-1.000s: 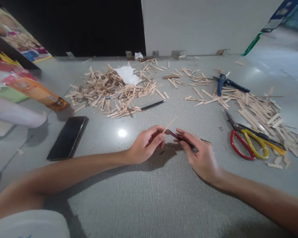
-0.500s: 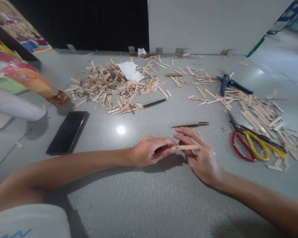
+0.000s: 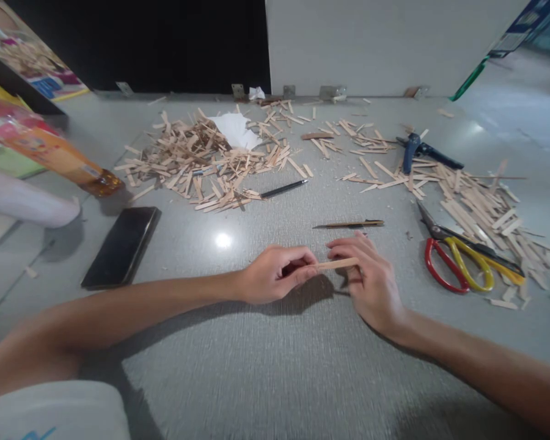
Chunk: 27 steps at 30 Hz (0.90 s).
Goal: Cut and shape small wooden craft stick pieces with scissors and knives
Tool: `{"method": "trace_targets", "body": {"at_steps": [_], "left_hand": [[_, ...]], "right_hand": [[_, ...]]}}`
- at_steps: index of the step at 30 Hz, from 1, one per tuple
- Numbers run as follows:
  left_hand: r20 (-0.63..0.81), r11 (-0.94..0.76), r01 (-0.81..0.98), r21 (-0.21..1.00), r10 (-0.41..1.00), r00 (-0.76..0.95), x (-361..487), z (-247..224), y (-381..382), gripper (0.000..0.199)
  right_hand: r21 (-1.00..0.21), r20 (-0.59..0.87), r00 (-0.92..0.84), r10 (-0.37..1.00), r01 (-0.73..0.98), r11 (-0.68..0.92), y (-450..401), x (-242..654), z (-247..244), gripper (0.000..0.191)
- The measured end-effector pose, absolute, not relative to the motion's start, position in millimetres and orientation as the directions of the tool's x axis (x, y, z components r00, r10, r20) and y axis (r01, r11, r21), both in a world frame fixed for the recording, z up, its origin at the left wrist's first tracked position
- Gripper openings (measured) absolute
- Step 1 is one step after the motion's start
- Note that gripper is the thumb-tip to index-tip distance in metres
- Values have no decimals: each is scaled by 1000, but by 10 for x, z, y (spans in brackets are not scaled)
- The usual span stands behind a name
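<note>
My left hand [image 3: 277, 274] is closed, its thumb and index finger pinching one end of a flat wooden stick [image 3: 337, 264]. The stick points right, slightly above the table. Its far end reaches the fingers of my right hand [image 3: 373, 284], which are stretched out and a little apart; whether they press on it is hard to see. Just beyond my right fingertips lies a thin gold-and-black pointed tool [image 3: 351, 224]. Scissors [image 3: 458, 263] with one red and one yellow handle rest to the right of that hand.
A heap of cut wooden pieces [image 3: 187, 153] with white paper [image 3: 236, 130] lies at the back. More sticks [image 3: 476, 208] and a blue-handled cutter [image 3: 412, 151] are at right. A black pen [image 3: 284, 189], phone [image 3: 121, 247] and orange bottle [image 3: 59, 156] lie further left.
The stick has tilted, its right end now a little higher, and its face has turned. My left fingers have curled more around its end. The right hand has shifted slightly.
</note>
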<state>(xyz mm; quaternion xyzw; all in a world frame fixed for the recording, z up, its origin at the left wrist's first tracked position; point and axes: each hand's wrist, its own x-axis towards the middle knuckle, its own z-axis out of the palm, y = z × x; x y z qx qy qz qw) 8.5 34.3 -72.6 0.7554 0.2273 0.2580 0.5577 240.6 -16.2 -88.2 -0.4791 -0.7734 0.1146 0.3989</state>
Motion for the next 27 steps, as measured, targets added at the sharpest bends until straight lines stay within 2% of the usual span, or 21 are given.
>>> {"method": "trace_targets", "body": {"at_steps": [4,10,14,16,20,22,27], "left_hand": [[132,-251,52,967,660,739,83,-742,348,31],[176,-314,76,946,697,695,93,-761,360,47],[190,-330,85,940,714,674,96,-741,357,53],[193,-330,90,940,729,657,88,-735,352,55],[187,-320,110,941,762,619,77,-757,351,59],[186,-319,119,940,774,605,82,-779,358,61],[198,-351,169,921,796,573,96,-807,375,63]], "right_hand": [[-537,513,-170,842,701,469,-151,2395,-842,29],[-584,542,-172,823,628,515,-234,2325,-811,26],[-561,567,-193,801,622,546,-264,2309,-803,27],[-539,583,-196,788,632,556,-263,2305,-809,32],[-493,626,-216,749,634,596,-275,2298,-863,57],[-505,615,-218,758,630,591,-296,2299,-897,64],[-571,568,-134,812,646,507,-352,2306,-919,47]]}}
